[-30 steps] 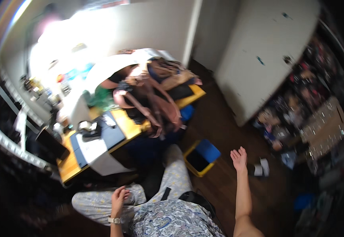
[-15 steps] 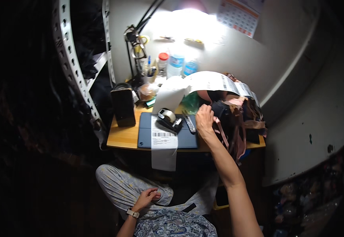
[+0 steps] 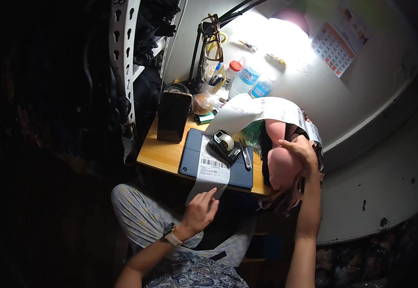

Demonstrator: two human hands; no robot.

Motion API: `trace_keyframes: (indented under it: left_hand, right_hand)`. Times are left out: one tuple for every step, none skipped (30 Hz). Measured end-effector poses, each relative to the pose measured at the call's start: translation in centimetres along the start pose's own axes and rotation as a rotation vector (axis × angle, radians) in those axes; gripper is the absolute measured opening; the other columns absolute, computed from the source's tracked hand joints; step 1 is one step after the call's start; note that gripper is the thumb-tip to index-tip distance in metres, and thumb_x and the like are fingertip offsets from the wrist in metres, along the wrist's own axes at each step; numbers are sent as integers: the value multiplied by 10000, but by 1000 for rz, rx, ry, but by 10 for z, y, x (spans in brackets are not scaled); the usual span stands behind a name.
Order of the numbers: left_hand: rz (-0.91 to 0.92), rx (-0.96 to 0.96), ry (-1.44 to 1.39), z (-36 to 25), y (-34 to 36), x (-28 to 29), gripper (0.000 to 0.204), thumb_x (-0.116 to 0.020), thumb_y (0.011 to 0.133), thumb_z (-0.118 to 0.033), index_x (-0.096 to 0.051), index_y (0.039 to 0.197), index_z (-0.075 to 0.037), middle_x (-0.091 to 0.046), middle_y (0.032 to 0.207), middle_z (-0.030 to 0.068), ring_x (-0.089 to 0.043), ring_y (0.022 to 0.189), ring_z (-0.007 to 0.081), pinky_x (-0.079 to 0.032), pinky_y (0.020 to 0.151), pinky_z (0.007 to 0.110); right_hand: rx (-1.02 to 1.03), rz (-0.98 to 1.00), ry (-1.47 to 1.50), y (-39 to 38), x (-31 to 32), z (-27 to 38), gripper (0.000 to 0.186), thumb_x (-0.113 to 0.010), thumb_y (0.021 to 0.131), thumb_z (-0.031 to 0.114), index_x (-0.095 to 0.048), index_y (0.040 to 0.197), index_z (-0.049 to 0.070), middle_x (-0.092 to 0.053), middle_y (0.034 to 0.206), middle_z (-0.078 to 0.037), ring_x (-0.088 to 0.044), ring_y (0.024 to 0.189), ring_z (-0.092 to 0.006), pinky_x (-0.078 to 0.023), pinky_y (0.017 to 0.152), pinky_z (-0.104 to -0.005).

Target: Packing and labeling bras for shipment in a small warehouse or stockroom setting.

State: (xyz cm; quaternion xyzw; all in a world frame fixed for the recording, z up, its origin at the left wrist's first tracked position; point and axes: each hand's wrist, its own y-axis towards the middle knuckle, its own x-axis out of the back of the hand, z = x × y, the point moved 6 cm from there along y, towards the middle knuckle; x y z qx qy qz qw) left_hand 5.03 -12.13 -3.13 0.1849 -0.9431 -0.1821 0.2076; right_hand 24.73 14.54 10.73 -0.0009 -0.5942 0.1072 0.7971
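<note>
My right hand (image 3: 302, 151) is closed on a pink bra (image 3: 282, 168) with moulded cups, at the right end of the desk among darker garments. My left hand (image 3: 200, 211) hovers over my lap with fingers loosely apart, close to the hanging end of a long strip of printed labels (image 3: 214, 171). That strip runs over a blue tablet-like case (image 3: 190, 156) and arches back over the garments. A black tape dispenser (image 3: 224, 148) rests on the strip, and small snips (image 3: 246, 156) lie beside it.
A dark phone (image 3: 174, 117) stands upright at the desk's left. Behind are a pen cup (image 3: 212, 84), a red-lidded jar (image 3: 234, 67), water bottles (image 3: 244, 81) and a lamp (image 3: 290, 21). A white perforated shelf post (image 3: 122, 62) rises at left; a calendar (image 3: 334, 45) hangs on the wall.
My right hand has moved right and taken hold of the pink bra, whose cups now show. My left hand has risen from my lap toward the label strip. The view has tilted and shifted.
</note>
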Motion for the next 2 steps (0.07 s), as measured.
trace_keyframes:
  left_hand:
    - [131,121,29,6,4,-16,374,-594,834,-155,-513,1168,-7,-628,815,138,-607,751,273,-470,679,365]
    - [229,228,97,9,9,-28,421,-602,833,-199,-494,1192,-7,-630,859,168,-623,838,296,-469,692,351]
  right_hand:
    - [4,87,25,-13,12,9,499,-708,716,424,-664,723,-73,-648,645,-179,-652,573,-196,-512,518,-313]
    - [11,85,15,-12,15,12,499,-708,716,424,-664,723,-73,-648,645,-179,-652,573,-196,-512,518,-313]
